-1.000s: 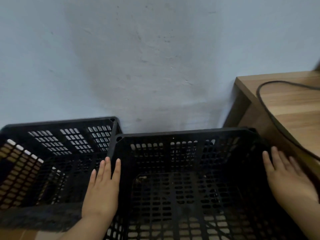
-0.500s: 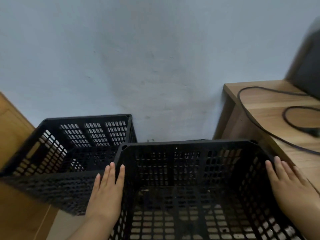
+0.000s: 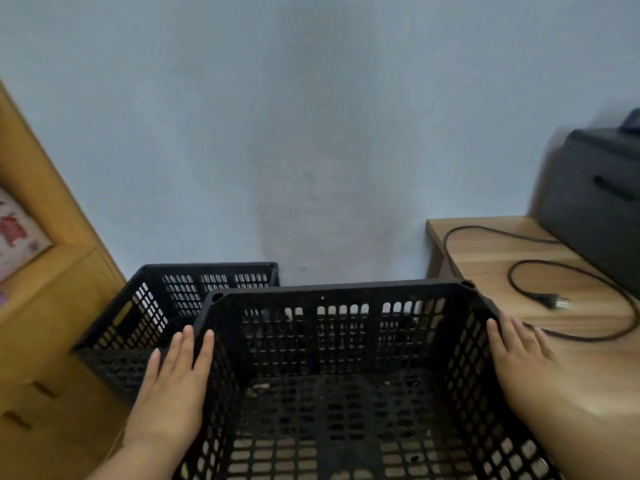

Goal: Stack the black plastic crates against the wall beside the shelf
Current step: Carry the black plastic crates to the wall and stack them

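Observation:
A large black perforated crate (image 3: 343,299) fills the lower middle of the view, raised between my palms. My left hand (image 3: 173,386) presses flat against its left outer wall, fingers straight. My right hand (image 3: 519,358) presses flat against its right outer wall, also with straight fingers. A second black crate (image 3: 166,299) stands lower and to the left, against the pale blue wall (image 3: 311,133) and next to the wooden shelf (image 3: 52,306). The held crate's left edge overlaps the lower crate's right part.
A wooden table (image 3: 491,258) stands at the right with a black power cord (image 3: 540,278) and a dark grey box-shaped device (image 3: 595,202). The shelf on the left holds a printed box (image 3: 14,237) and has drawers below.
The crate between my hands has risen and sits higher than the left crate. The view has tilted up, so the shelf and the device on the table have come into sight.

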The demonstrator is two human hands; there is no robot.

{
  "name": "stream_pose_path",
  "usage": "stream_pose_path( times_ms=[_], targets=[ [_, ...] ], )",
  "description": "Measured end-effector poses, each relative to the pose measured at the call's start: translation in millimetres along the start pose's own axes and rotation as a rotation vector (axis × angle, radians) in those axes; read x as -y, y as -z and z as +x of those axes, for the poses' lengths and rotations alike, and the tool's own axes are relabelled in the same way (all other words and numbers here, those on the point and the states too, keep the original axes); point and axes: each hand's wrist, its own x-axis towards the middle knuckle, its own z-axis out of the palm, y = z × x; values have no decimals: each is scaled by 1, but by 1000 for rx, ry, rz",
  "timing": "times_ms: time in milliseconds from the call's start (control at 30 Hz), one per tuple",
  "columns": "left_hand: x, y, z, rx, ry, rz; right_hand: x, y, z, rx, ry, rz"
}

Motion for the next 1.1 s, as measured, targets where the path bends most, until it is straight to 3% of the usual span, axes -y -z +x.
stream_pose_path(
  times_ms=[300, 600, 800, 1100],
  targets=[
    [78, 102, -25, -214, 69, 66, 22, 139, 32, -57, 39, 113],
    [195, 156, 32, -392, 97, 60, 95, 237, 112, -50, 43, 117],
    [267, 166, 95, -409, 99, 64, 177, 264, 162, -29, -26, 162],
    [342, 149, 218, -384, 101, 106, 285, 236, 227, 43, -45, 239]
  ],
)
